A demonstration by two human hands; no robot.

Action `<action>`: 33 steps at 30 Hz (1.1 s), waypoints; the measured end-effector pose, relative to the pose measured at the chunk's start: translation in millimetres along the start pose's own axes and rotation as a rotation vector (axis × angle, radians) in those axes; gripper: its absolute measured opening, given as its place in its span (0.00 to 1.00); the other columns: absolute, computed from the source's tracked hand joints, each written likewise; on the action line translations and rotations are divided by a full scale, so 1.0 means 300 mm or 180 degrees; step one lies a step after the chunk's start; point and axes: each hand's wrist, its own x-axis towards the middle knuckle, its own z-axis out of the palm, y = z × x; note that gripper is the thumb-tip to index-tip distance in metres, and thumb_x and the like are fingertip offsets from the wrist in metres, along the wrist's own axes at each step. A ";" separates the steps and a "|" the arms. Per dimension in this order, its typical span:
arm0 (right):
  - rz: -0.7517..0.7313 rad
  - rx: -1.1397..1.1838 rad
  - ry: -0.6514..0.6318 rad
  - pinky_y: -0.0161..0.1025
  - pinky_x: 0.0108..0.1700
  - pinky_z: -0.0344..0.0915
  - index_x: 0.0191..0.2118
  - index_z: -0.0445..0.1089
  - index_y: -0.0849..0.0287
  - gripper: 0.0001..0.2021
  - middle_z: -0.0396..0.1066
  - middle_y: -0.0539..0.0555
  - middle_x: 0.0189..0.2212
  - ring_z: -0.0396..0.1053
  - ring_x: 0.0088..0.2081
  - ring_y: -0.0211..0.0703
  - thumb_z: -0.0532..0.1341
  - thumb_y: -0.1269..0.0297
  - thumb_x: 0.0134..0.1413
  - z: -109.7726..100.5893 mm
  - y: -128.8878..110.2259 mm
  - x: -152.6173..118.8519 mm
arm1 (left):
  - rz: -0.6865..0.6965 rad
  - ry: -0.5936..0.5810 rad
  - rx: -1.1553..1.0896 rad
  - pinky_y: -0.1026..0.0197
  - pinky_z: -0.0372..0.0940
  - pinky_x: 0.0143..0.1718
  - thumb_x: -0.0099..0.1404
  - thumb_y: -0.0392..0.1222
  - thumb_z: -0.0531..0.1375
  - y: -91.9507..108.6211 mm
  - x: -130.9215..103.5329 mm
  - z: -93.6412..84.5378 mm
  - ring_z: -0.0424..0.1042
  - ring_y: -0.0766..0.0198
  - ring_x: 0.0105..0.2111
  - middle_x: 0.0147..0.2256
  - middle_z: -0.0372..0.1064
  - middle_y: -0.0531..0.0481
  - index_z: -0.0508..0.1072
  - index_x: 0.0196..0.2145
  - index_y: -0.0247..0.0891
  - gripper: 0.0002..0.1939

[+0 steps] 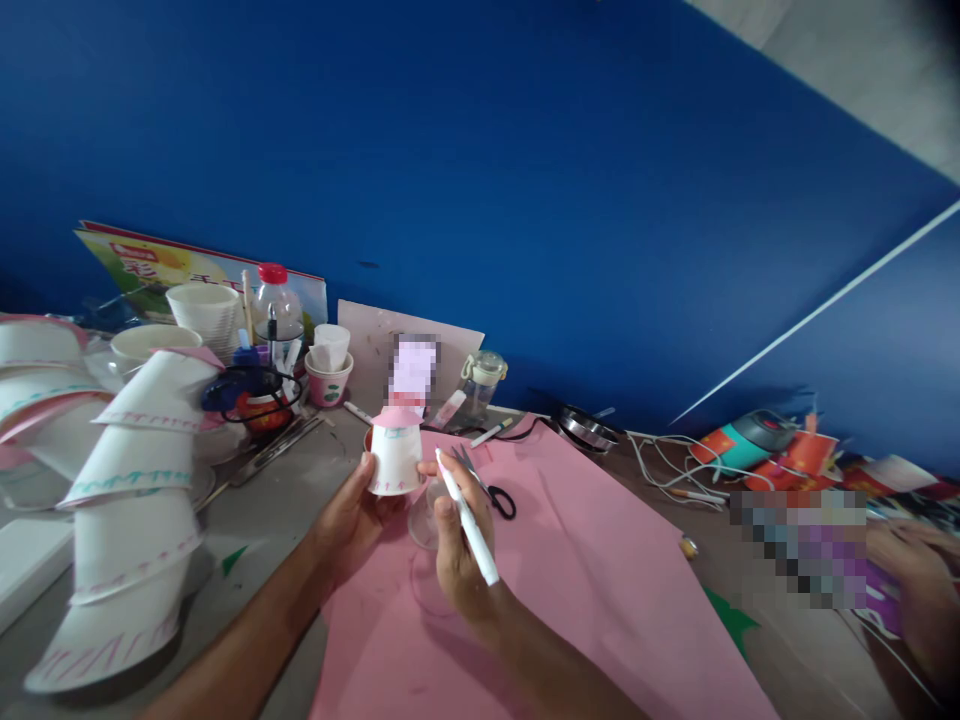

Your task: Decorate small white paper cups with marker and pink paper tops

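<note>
My left hand (358,512) is closed around an upside-down white paper cup (396,462) with pink strokes near its rim, teal marks higher up and pink paper at its top. Held in my right hand (463,540) is a white marker pen (472,530), its pink tip pointing up and left, just right of the cup and apart from it. One fingertip of that hand is at the cup's side. Below both hands spreads a large pink paper sheet (570,560). Black-handled scissors (501,502) lie on it behind my right hand, beside a clear round piece (424,520), partly hidden.
At left, chains of decorated paper cups (135,520) lie near a cup stack (204,315) and a red-capped bottle (276,305). A clear jar (484,385) and a tape roll (585,430) stand at the back. Another person's hand (919,570) is at right, near white cables (660,460).
</note>
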 end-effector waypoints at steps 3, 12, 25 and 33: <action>-0.0035 -0.0012 0.0027 0.49 0.51 0.70 0.58 0.63 0.53 0.17 0.73 0.59 0.48 0.71 0.50 0.49 0.49 0.55 0.69 0.002 0.000 -0.001 | 0.0029 -0.0060 -0.0021 0.60 0.73 0.36 0.68 0.41 0.58 0.003 0.004 -0.002 0.79 0.59 0.34 0.39 0.79 0.42 0.75 0.46 0.32 0.13; -0.0249 -0.0055 -0.0215 0.49 0.52 0.69 0.61 0.61 0.55 0.19 0.72 0.61 0.49 0.71 0.51 0.51 0.50 0.57 0.69 0.000 0.010 -0.005 | 0.0110 -0.0166 0.0036 0.59 0.72 0.36 0.67 0.43 0.59 0.007 0.005 -0.004 0.77 0.58 0.33 0.37 0.79 0.43 0.75 0.45 0.33 0.13; -0.0471 -0.0150 -0.0166 0.45 0.43 0.71 0.46 0.70 0.55 0.11 0.72 0.56 0.37 0.71 0.42 0.48 0.54 0.69 0.62 -0.013 -0.021 0.012 | 0.0614 -0.0274 0.0127 0.69 0.60 0.21 0.55 0.37 0.69 0.001 0.002 0.006 0.62 0.72 0.18 0.21 0.68 0.56 0.75 0.29 0.35 0.07; -0.0433 -0.0020 -0.0248 0.42 0.40 0.71 0.44 0.70 0.57 0.10 0.72 0.56 0.35 0.72 0.38 0.45 0.54 0.72 0.60 -0.010 -0.024 0.017 | 0.0549 -0.0401 0.0221 0.66 0.67 0.29 0.57 0.40 0.69 0.001 0.002 -0.002 0.72 0.67 0.27 0.30 0.75 0.51 0.75 0.36 0.36 0.10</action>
